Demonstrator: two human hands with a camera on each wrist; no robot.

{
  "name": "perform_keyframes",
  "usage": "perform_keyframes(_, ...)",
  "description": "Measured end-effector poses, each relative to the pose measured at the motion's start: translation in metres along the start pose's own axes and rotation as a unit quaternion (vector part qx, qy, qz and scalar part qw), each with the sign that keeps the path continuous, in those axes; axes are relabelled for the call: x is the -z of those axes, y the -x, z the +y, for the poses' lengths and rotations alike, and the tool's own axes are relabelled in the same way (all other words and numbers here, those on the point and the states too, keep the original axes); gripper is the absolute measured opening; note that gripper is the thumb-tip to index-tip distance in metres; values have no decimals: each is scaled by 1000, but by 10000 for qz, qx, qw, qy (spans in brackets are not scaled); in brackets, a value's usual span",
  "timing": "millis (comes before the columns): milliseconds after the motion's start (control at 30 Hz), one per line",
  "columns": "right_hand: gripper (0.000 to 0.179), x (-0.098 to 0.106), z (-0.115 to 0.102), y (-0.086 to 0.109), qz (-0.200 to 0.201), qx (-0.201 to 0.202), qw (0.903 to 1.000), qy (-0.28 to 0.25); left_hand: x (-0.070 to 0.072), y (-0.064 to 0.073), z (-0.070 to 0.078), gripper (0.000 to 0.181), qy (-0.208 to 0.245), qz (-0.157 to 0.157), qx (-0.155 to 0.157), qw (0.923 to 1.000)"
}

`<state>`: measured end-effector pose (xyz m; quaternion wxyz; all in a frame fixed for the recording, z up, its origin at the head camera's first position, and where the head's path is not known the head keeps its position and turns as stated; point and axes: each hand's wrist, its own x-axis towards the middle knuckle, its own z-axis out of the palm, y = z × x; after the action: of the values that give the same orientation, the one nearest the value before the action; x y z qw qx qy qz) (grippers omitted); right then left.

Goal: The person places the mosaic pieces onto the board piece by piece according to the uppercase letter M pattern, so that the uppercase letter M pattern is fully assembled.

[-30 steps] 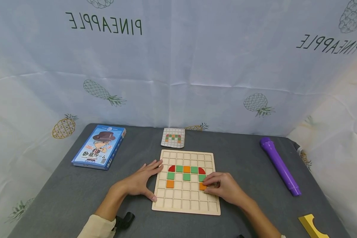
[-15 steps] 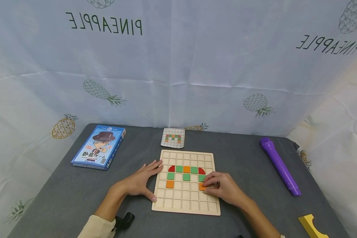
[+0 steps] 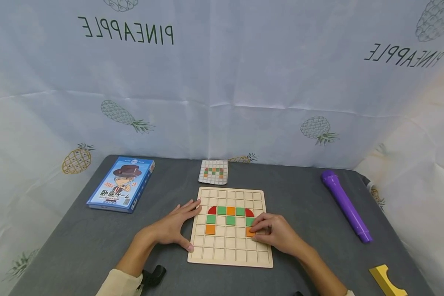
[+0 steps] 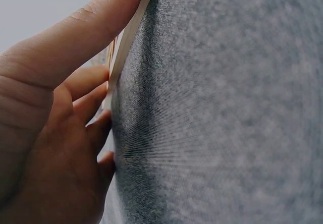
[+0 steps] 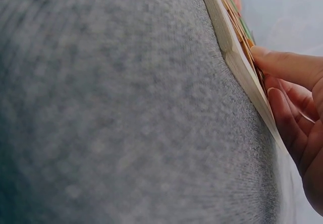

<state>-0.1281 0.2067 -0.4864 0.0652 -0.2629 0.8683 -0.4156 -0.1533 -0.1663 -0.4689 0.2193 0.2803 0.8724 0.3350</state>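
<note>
A square wooden grid board (image 3: 225, 255) lies on the dark table in the head view. Red quarter-round pieces (image 3: 212, 210) and green (image 3: 230, 220) and orange square tiles sit in its cells. My left hand (image 3: 173, 227) rests at the board's left side, fingers spread, with thumb and fingertips touching its edge. On the board's right side, my right hand (image 3: 278, 233) pinches an orange tile (image 3: 249, 232) between thumb and fingers, below a green tile (image 3: 249, 221). In the right wrist view its thumb (image 5: 282, 65) touches the orange bit at the board's surface. The fingers partly cover this tile.
Behind the board lies a small pattern card (image 3: 213, 172) printed with a similar coloured arrangement. A blue game box (image 3: 121, 183) is at the left. To the right are a purple baton-like tube (image 3: 345, 205) and a yellow block with a curved notch (image 3: 386, 280). A pineapple-print curtain hangs behind.
The head view has shifted slightly. Both hands keep their places on the board, and the tiles stay in the same cells.
</note>
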Motion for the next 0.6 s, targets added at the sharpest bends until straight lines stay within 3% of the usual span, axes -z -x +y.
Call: perform_keyframes(600, 14, 0, 0, 0, -77, 134, 9999, -39, 0, 1, 0, 118, 43, -8, -23, 10000)
